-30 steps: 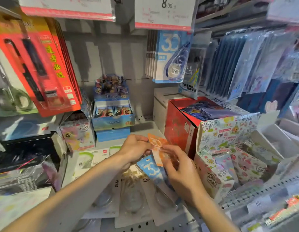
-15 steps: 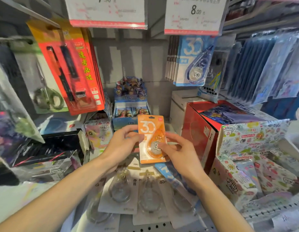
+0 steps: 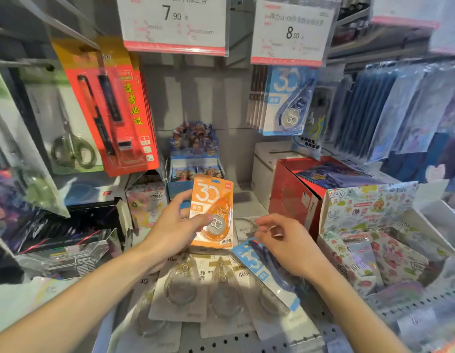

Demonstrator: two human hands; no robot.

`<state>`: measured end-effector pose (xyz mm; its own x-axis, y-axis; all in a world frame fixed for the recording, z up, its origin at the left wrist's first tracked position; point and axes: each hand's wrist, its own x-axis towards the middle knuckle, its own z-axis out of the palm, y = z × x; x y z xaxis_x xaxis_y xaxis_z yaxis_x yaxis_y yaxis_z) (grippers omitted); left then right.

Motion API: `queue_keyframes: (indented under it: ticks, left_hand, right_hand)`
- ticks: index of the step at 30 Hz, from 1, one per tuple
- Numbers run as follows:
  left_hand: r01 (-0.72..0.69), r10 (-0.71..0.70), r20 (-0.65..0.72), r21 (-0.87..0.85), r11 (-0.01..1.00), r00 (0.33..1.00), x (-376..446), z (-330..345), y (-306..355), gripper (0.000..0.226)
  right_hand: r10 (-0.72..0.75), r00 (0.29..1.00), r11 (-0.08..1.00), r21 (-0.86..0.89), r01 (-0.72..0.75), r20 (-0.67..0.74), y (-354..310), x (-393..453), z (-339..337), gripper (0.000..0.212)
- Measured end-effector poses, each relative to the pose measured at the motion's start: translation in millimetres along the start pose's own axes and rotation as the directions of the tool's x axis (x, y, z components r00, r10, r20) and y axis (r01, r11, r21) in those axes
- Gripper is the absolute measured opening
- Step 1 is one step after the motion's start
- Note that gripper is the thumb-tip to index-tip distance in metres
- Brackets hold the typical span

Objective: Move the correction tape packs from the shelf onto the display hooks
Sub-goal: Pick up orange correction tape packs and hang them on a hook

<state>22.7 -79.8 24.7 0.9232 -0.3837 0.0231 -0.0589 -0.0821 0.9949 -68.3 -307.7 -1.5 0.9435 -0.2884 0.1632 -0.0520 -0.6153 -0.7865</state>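
Note:
My left hand (image 3: 174,229) grips an orange correction tape pack (image 3: 213,200) upright above the shelf, thumb across its front. My right hand (image 3: 287,244) hovers just right of it with fingers apart, holding nothing. A blue correction tape pack (image 3: 257,270) lies tilted on the shelf, partly under my right hand. Several white correction tape packs (image 3: 182,289) lie flat on the shelf below. Blue packs (image 3: 287,100) hang from a hook under the 8.00 price tag (image 3: 291,34). Below the 7.90 price tag (image 3: 174,21), nothing hangs in front of the grey back panel.
Red pen packs (image 3: 112,110) and scissors (image 3: 71,149) hang at the left. A blue card box (image 3: 194,151) stands behind the hands, a red box (image 3: 295,197) and patterned boxes (image 3: 369,207) to the right. Blue sleeves (image 3: 399,110) hang at far right.
The orange pack has been lifted from the shelf and raised upright. My right hand has let go of it and dropped to the right; only my left hand holds it now.

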Motion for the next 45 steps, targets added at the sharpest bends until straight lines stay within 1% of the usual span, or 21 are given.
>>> queue_keyframes:
  ticks: [2,4,5,7,9,11,13,16,18,20,22,26,30,32,35,38,39,43,45]
  left_hand:
    - [0.011,-0.010,-0.006,0.030,1.000,1.000,1,2,-3,0.052]
    - [0.014,-0.014,-0.010,0.045,0.999,1.000,1,4,-5,0.050]
    - [0.017,-0.016,-0.016,0.051,0.999,1.000,1,5,-6,0.049]
    - [0.023,-0.022,-0.024,0.060,0.998,0.999,2,7,-7,0.043]
    - [0.028,-0.027,-0.024,0.060,0.998,0.999,2,6,-8,0.036]
    - [0.031,-0.029,-0.031,0.042,0.999,0.999,1,4,-9,0.032]
    - [0.034,-0.034,-0.046,0.005,0.999,0.998,-1,-1,-9,0.032]
    - [0.036,-0.038,-0.079,-0.024,0.999,0.996,-8,-10,-8,0.036]
    - [0.031,-0.030,-0.096,0.005,1.000,0.995,-12,-16,-8,0.038]
    - [0.034,-0.032,-0.109,0.017,0.999,0.994,-16,-21,-10,0.040]
    - [0.052,-0.055,-0.101,-0.033,0.998,0.993,-18,-22,-14,0.039]
    - [0.068,-0.080,-0.082,-0.142,0.988,0.993,-23,-15,-14,0.039]
    - [0.064,-0.079,-0.101,-0.148,0.987,0.992,-27,-13,-11,0.046]
    - [0.073,-0.092,-0.115,-0.156,0.985,0.989,-28,-13,-10,0.047]
    - [0.092,-0.113,-0.117,-0.167,0.982,0.987,-29,-16,-11,0.045]
    - [0.082,-0.100,-0.121,-0.148,0.986,0.988,-30,-21,-10,0.042]
    - [0.070,-0.090,-0.140,-0.139,0.988,0.986,-30,-25,-10,0.042]
    - [0.010,-0.041,-0.190,-0.158,0.987,0.981,-32,-38,-2,0.037]
    - [-0.015,-0.018,-0.183,-0.179,0.984,0.983,-34,-42,2,0.036]
  right_hand:
    - [0.039,0.999,0.992,-0.119,-0.041,-0.016,11,-12,-1,0.017]
    - [0.072,0.997,0.975,-0.213,-0.065,0.024,19,-23,2,0.024]
    - [0.088,0.995,0.968,-0.239,-0.075,0.045,22,-27,4,0.028]
    - [0.105,0.994,0.962,-0.255,-0.093,0.033,25,-31,6,0.029]
    - [0.094,0.996,0.971,-0.218,-0.094,-0.010,25,-32,8,0.024]
    - [0.060,0.997,0.989,-0.131,-0.067,-0.058,26,-30,8,0.014]
    - [0.024,0.995,0.998,-0.062,-0.030,-0.095,23,-28,10,0.024]
    - [0.051,0.983,0.999,0.007,-0.051,-0.175,17,-21,13,0.041]
    - [0.079,0.971,0.994,0.092,-0.059,-0.225,10,-17,15,0.042]
    - [0.085,0.969,0.984,0.173,-0.045,-0.231,0,-12,20,0.037]
    - [0.075,0.976,0.975,0.222,-0.029,-0.203,-11,-7,28,0.033]
    - [0.045,0.994,0.970,0.244,-0.019,-0.098,-28,2,48,0.038]
    - [0.000,0.993,0.968,0.248,0.029,-0.114,-34,3,59,0.048]
    - [-0.020,0.996,0.968,0.249,0.040,-0.082,-35,2,60,0.043]
    - [-0.027,0.999,0.955,0.295,0.037,-0.039,-38,1,61,0.036]
    - [-0.059,0.998,0.948,0.313,0.061,-0.015,-43,3,58,0.024]
    - [-0.068,0.998,0.941,0.334,0.061,0.008,-44,2,55,0.025]
    - [-0.106,0.975,0.897,0.442,0.008,0.196,-47,0,41,0.050]
    - [-0.116,0.964,0.875,0.483,-0.014,0.239,-52,0,38,0.056]
